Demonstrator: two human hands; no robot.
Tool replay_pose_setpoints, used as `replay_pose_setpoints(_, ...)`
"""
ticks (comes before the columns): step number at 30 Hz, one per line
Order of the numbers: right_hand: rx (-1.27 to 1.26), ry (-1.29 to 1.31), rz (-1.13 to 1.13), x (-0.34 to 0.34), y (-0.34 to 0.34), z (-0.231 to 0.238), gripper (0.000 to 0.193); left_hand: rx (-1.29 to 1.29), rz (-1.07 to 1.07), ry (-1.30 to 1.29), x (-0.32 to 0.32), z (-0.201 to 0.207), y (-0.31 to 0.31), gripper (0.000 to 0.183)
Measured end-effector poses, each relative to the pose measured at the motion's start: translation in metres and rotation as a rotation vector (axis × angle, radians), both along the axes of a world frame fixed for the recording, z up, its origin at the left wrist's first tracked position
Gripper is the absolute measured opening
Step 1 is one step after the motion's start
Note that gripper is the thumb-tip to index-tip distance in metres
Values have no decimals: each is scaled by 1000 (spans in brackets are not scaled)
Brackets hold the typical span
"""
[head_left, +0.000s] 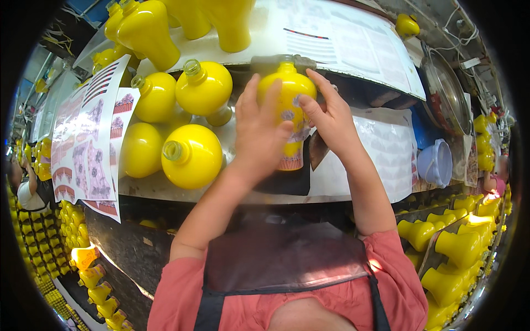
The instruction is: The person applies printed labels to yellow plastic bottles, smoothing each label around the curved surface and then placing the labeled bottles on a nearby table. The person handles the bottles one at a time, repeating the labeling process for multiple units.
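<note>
A glossy yellow glass bottle [292,99] with broad shoulders and a bare glass neck is between my hands. Purple flower decals mark its front, and a reddish patterned band [290,161] circles its foot. My left hand [258,129], slightly blurred, lies along the bottle's left side and front with fingers stretched out. On the other side, my right hand [331,113] grips the bottle, thumb on the front near a flower and fingers along the shoulder. Beneath the foot is a black cloth or pad [287,185]. My left palm hides part of the bottle.
Several plain yellow bottles [192,156] stand close on the left, beside printed decal sheets [88,143]. More bottles [146,33] crowd the back left. Pale sheets [381,149] cover the right side, near a lilac bucket [436,163]. Rows of yellow bottles [461,245] fill the lower right.
</note>
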State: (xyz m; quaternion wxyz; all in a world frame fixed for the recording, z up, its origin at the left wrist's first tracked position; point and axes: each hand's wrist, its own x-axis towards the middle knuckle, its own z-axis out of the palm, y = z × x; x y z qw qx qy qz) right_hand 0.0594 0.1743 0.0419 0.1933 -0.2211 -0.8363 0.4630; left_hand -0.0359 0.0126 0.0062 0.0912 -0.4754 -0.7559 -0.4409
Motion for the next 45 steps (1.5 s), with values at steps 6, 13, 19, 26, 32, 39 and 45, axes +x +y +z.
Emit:
replay_pose_setpoints(6,-31,-16,-23,-8,0,2,64,-115,31,36,-1,8,9,67)
replay_pose_setpoints(13,13,43,-39,-10,0,-7,55,-141,9,20,-7,5,11,69)
replay_pose_setpoints(19,-33,78,-32,-9,-2,-9,61,-89,-20,26,-10,-4,9,73)
replay_pose_setpoints(26,-404,41,21,12,4,-18,72,23,-98,-341,-7,-26,-1,87)
replay_pose_setpoints(32,-364,4,105,31,-5,-40,92,56,-228,-618,0,-34,-7,89)
replay_pose_setpoints(39,-253,-67,-4,28,-21,-27,97,131,-307,-697,1,-31,-6,91)
replay_pose_setpoints(45,-288,-75,26,27,-26,-28,97,115,-352,-790,-1,-32,-9,88)
